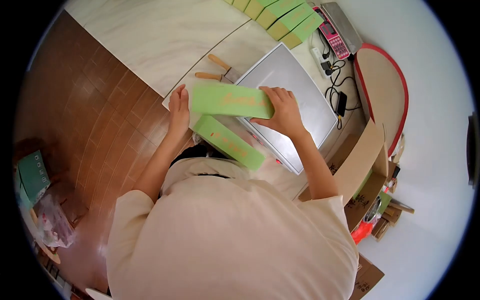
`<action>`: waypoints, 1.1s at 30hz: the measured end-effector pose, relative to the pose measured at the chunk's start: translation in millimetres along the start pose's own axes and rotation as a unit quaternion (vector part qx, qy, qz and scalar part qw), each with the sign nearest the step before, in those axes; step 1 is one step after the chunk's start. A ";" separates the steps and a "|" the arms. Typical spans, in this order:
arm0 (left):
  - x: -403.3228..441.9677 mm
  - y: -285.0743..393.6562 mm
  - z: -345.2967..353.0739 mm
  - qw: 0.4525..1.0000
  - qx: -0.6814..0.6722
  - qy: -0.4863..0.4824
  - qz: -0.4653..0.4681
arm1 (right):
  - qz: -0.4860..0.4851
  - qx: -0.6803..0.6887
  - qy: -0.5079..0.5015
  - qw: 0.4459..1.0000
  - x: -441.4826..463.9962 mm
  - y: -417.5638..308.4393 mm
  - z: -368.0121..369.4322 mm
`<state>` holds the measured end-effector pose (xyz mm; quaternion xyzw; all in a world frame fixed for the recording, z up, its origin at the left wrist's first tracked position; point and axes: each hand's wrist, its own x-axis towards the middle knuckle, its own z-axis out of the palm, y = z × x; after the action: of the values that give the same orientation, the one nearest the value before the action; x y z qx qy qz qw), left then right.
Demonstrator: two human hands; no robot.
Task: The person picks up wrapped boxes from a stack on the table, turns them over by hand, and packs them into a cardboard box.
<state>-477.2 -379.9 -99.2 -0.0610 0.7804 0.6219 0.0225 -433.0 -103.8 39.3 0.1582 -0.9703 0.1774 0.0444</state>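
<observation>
A long light-green box (225, 100) with orange lettering is held level over the near edge of a flat grey-topped appliance (295, 95). My right hand (282, 111) grips its right end, thumb below and fingers over the top. Beside the box's left end is my left hand (179, 111), fingers extended and close together; whether it touches the box I cannot tell. Nearer my body, a second green box (230, 142) lies slanted, partly covered by the first. Two wooden-handled tools (220, 67) rest behind the held box, their far ends partly hidden.
Several green boxes (287, 20) stand in a row at the back of the table (150, 35). A pink device (332, 35), a power strip (320, 62) and black cables lie behind the appliance. An open cardboard carton (362, 165) is at right, near a red-rimmed panel (382, 85).
</observation>
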 end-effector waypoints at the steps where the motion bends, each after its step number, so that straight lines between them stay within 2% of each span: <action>1: -1.4 12.7 -1.3 1.000 -0.006 0.005 -0.002 | 0.027 0.007 0.007 1.000 -1.5 1.9 -2.0; 2: -4.3 27.0 -5.2 0.998 -0.058 0.020 -0.004 | 0.024 0.004 0.001 1.000 -4.9 4.9 -4.7; 4: -10.1 52.0 -9.2 0.993 -0.113 0.028 -0.007 | 0.181 0.222 0.079 0.955 -18.1 13.5 -14.7; 5: -12.8 61.0 -9.4 0.990 -0.138 -0.035 -0.021 | 0.228 0.296 0.061 0.926 -24.4 20.7 -21.7; 6: -14.5 69.9 -7.1 0.981 -0.162 -0.100 -0.035 | 0.236 0.291 0.066 0.925 -31.5 22.8 -22.1; 7: -16.3 80.8 1.5 0.979 -0.164 -0.112 -0.033 | 0.326 0.503 0.049 0.799 -40.9 26.6 -21.1; 8: -19.6 93.7 14.7 0.962 -0.207 -0.177 -0.014 | 0.390 0.681 0.034 0.619 -51.1 31.7 -19.3; 9: -23.8 106.1 27.4 0.937 -0.249 -0.243 0.003 | 0.381 0.764 0.041 0.520 -59.6 32.9 -8.3; 10: -27.5 119.4 39.2 0.933 -0.253 -0.257 0.004 | 0.383 0.794 0.062 0.468 -55.5 5.2 -10.0; 11: -29.9 132.8 50.8 0.923 -0.241 -0.299 -0.005 | 0.305 0.783 0.068 0.538 -54.0 -21.6 -12.6; 14: -32.6 138.9 75.0 0.884 -0.235 -0.400 -0.060 | 0.331 0.748 0.084 0.569 -62.7 -11.6 41.1; 16: -33.5 148.1 80.9 0.841 -0.309 -0.421 -0.138 | 0.331 0.763 0.094 0.547 -60.5 -24.3 44.1; 17: -33.4 142.0 84.1 0.837 -0.300 -0.430 -0.157 | 0.330 0.771 0.098 0.535 -59.3 -30.8 44.6; 20: -37.7 142.8 89.9 0.834 -0.277 -0.449 -0.159 | 0.331 0.785 0.122 0.509 -70.6 -35.9 48.4; 22: -40.1 149.8 94.2 0.826 -0.275 -0.457 -0.181 | 0.282 0.825 0.115 0.476 -83.2 -33.2 49.8; 23: -40.9 156.9 94.7 0.831 -0.255 -0.456 -0.191 | 0.265 0.837 0.115 0.465 -89.4 -32.5 48.6; 25: -47.1 165.4 101.9 0.834 -0.234 -0.459 -0.199 | 0.353 0.772 0.101 0.520 -93.6 -42.2 23.5; 26: -51.1 167.3 108.0 0.856 -0.210 -0.440 -0.171 | 0.353 0.770 0.105 0.521 -94.4 -50.6 8.5; 27: -55.6 168.1 113.8 0.878 -0.186 -0.417 -0.144 | 0.400 0.729 0.144 0.535 -95.1 -62.4 -8.5; 28: -59.9 164.9 120.1 0.877 -0.188 -0.417 -0.146 | 0.446 0.685 0.180 0.547 -97.6 -67.4 -18.6; 32: -79.0 166.9 132.8 0.909 -0.140 -0.380 -0.099 | 0.402 0.719 0.190 0.534 -129.3 -50.9 -6.9; 33: -81.5 168.1 134.4 0.909 -0.128 -0.390 -0.076 | 0.403 0.710 0.176 0.549 -136.2 -47.9 -8.1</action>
<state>-422.6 -206.8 42.2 0.1253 0.6161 0.6870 0.3642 -288.4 -103.7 43.3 -0.3042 -0.4629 0.8325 0.0110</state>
